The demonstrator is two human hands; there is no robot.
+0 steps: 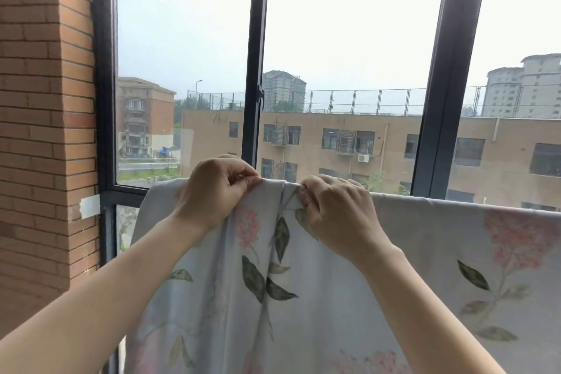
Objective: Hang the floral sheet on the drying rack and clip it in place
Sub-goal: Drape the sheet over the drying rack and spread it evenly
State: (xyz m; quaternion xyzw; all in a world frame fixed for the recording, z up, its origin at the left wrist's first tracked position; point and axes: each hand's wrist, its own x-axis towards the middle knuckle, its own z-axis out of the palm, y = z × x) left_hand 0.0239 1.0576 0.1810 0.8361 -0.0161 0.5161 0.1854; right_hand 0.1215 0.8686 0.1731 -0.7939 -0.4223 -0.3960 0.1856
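A: The floral sheet (pixel 349 282) is draped over a bar by the window, left hand (pixel 212 191) and right hand (pixel 331 209) both pinching its top fold.

B: Hung, then. No clip showing; clipping looks left to do.

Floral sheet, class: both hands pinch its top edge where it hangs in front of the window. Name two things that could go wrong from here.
1. No clip is visible; only the left hand and right hand pinch the floral sheet, so it might slip down once released.
2. The cloth is bunched in folds between the hands, so that part may dry slowly or crease.
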